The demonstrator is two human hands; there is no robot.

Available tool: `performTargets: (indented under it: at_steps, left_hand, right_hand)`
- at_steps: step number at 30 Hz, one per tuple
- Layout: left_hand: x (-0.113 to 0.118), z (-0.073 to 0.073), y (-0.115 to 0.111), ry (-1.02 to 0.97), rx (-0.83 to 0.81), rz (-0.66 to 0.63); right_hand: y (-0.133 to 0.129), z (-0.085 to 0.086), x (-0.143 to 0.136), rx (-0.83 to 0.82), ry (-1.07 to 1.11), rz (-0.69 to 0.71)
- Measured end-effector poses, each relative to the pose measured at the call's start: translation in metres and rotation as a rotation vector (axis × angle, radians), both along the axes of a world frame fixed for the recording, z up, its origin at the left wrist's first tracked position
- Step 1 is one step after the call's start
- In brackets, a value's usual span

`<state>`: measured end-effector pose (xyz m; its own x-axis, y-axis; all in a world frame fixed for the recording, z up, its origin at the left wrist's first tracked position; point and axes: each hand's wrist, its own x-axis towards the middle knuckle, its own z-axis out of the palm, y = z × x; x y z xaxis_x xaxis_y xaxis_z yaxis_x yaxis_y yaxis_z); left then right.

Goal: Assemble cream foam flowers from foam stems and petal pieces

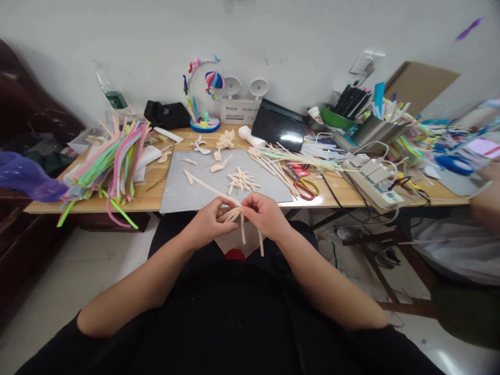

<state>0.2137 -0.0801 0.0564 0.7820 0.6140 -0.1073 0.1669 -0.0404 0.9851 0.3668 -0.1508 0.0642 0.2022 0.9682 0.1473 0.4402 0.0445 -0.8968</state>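
Observation:
Both hands meet over my lap at the desk's front edge. My left hand [209, 223] is closed around a small bundle of cream pipe cleaners [230, 214]. With thumb and forefinger, my right hand [266, 214] pinches the same bundle at its right end. Two loose ends hang below the fingers, and one long strand stretches up and left over the grey mat [175, 182]. On that mat lie a pile of short cream pipe cleaner pieces [242, 180] and a few bent, shaped pieces [219, 165]. The exact grip point is partly hidden by the fingers.
Coloured pipe cleaners [113, 161] heap at the left. Scissors [307, 188], long cream stems [273, 166] and a power strip [375, 179] lie at the right. Behind stand a black tablet-like device [279, 125] and a colourful balloon ornament [205, 123]. A co-worker's blurred arm [486, 200] is far right.

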Motion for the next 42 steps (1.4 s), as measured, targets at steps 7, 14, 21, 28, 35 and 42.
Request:
performTargets:
  at_steps: [7,14,21,28,35,42]
  left_hand:
    - [0.005,0.001,-0.004,0.018,0.135,0.075]
    - [0.006,0.001,0.000,-0.098,-0.337,0.016]
    - [0.002,-0.002,0.000,-0.120,-0.303,-0.041]
    - [0.004,0.001,-0.002,-0.022,-0.132,-0.011]
    - [0.008,0.000,-0.005,-0.093,0.004,0.069]
    - [0.005,-0.017,-0.009,-0.009,0.868,0.289]
  right_hand:
    - [0.002,-0.003,-0.004,-0.056,0.146,0.002]
    - [-0.001,0.000,-0.004,-0.110,0.440,0.078]
    - [-0.003,0.001,-0.005,-0.130,0.619,0.075]
    - [-0.003,-0.002,-0.008,-0.126,0.610,0.050]
    - [-0.003,-0.001,-0.006,-0.115,0.573,0.012]
    - [0.000,-0.008,-0.013,-0.143,0.713,-0.051]
